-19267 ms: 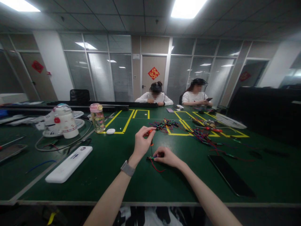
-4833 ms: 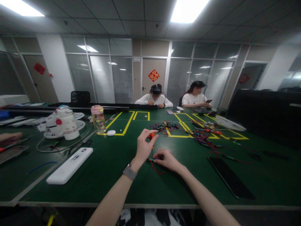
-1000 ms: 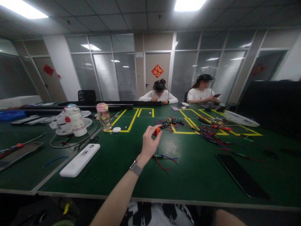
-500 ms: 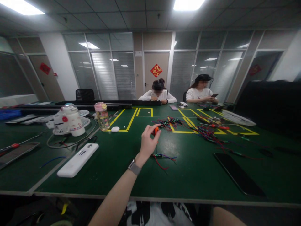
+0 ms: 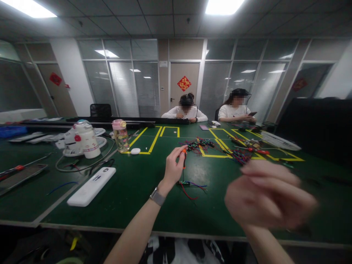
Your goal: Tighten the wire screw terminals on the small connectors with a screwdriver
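Observation:
My left hand point(image 5: 173, 168), with a watch on its wrist, pinches the orange and black handle of a screwdriver point(image 5: 184, 158). The shaft points straight down, its tip at a small green circuit board point(image 5: 184, 182) with red and blue wires lying on the table. My right hand point(image 5: 268, 192) is raised over the right part of the table, large and blurred by motion. Its fingers look curled, but whether they hold anything cannot be made out.
A heap of wired boards point(image 5: 199, 145) lies behind my left hand, a second bundle point(image 5: 239, 156) further right. On the left are a white power bank point(image 5: 92, 186), a pink-lidded bottle point(image 5: 120, 135) and a white bottle point(image 5: 87, 141). Two people sit across the green table point(image 5: 137, 212).
My right hand has come into view at the right, covering the black phone. My left hand stays nearly in place, and the screwdriver's handle now shows more fully and upright.

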Available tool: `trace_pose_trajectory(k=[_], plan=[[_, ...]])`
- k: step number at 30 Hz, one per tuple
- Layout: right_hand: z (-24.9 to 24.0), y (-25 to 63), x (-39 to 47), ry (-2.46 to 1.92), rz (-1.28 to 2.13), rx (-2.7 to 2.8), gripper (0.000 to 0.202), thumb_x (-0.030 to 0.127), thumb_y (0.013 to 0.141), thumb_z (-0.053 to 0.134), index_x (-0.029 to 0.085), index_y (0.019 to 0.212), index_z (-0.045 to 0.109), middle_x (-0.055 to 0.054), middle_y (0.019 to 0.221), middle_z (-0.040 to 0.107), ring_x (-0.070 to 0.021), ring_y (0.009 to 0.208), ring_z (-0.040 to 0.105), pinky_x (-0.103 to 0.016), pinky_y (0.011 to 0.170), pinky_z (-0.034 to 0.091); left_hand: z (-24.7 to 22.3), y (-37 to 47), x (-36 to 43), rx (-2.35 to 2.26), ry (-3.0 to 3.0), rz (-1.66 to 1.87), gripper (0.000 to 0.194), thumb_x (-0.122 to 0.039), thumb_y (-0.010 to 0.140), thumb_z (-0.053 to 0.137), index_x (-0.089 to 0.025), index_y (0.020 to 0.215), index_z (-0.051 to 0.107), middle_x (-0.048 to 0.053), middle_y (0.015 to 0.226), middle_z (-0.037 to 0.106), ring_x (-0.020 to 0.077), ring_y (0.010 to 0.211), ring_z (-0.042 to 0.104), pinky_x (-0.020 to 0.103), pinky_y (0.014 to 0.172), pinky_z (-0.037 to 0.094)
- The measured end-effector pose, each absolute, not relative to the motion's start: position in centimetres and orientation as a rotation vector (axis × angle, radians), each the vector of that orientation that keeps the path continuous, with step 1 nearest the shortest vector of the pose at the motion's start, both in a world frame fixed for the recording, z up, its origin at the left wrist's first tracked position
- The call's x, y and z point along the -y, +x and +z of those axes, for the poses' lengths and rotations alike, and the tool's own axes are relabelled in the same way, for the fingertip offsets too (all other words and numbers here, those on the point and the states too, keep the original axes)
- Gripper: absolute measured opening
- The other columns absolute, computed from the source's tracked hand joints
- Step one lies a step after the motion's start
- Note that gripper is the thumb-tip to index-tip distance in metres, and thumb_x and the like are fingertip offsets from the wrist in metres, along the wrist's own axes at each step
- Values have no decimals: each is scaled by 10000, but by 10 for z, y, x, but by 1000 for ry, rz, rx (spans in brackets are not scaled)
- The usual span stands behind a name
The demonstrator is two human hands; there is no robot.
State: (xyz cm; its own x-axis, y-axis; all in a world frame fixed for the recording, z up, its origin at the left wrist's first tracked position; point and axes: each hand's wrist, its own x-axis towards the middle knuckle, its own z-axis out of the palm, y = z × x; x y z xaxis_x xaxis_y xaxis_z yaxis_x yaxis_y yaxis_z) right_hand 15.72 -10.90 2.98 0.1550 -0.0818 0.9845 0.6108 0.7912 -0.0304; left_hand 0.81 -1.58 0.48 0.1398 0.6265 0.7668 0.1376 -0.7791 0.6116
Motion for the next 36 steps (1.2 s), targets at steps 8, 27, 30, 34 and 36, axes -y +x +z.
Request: trace_pose_trajectory(k=[8,27,30,34,36], plan=[[-42,169,34,-1202,431,2096,345,101,721,645,172,1058,671,-57,899,616,-178,768,588,-289,683,479,2,10,12,-649,1923,1603,283,-264,933,450,-180,1148,614,96,1065,650,168,886,652,273,745,537],[-67,155,34,-1275,462,2049,88,123,740,677,157,806,725,-32,787,608,-153,705,562,-246,642,430,1,7,10,-752,2033,1612,313,-261,948,417,-225,1206,591,61,1054,622,157,925,609,274,806,490],[-70,154,34,-1271,459,2024,99,117,732,680,156,813,722,-30,780,605,-150,693,559,-243,628,426,1,8,9,-773,2039,1616,302,-277,925,477,-217,1193,601,52,976,634,149,839,614,265,750,498],[-72,154,33,-1250,479,1994,121,104,726,680,156,826,724,-33,797,621,-149,701,567,-244,640,429,1,8,10,-880,2094,1730,218,-305,844,615,-232,1041,673,18,879,557,135,791,567,253,734,480],[-72,154,33,-1240,491,1990,118,107,726,681,154,825,725,-37,802,628,-151,707,571,-246,650,432,1,8,11,-876,2105,1725,222,-301,870,576,-232,1060,668,26,907,546,136,815,563,254,746,478]])
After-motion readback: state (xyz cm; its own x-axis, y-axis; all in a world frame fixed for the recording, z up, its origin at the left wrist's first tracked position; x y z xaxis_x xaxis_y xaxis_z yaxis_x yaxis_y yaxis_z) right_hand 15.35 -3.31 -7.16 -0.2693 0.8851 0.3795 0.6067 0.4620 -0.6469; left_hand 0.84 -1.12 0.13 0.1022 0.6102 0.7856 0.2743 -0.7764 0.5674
